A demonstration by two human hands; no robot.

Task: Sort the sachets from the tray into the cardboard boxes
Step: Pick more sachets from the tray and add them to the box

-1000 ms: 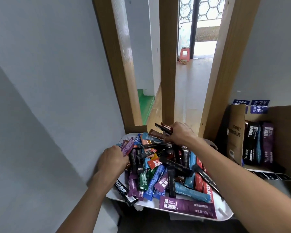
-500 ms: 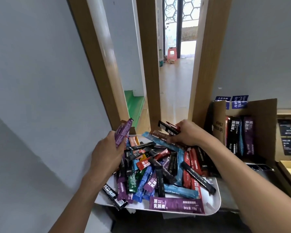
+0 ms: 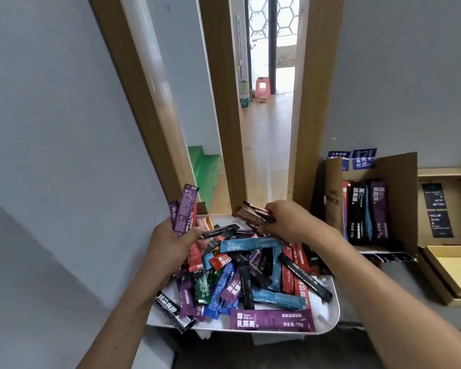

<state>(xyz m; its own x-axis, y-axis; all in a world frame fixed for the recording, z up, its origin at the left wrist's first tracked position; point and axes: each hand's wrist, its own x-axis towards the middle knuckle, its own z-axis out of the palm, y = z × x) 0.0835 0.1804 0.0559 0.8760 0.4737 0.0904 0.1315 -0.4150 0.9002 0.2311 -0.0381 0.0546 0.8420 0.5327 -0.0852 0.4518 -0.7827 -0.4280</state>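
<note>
– Sachets [image 3: 250,270] look much as they did: a mixed heap of blue, red, black and purple sticks on the white tray [image 3: 328,315]. So what has changed?
– The left hand [image 3: 171,246]. A second ago it was low at the heap's left edge. Now it has lifted, fingers clenched round a bunch of purple sachets [image 3: 185,211] that stand up out of the fist above the tray's far left corner.
– And the right hand [image 3: 290,225]?
– Still at the far edge, fingers grasping a few brown sachets [image 3: 250,214] lying nearly flat.
– The cardboard box [image 3: 397,177]?
– On the bench [image 3: 410,271], just right of the tray. It is open toward us, with black, blue and purple sticks upright inside.
</note>
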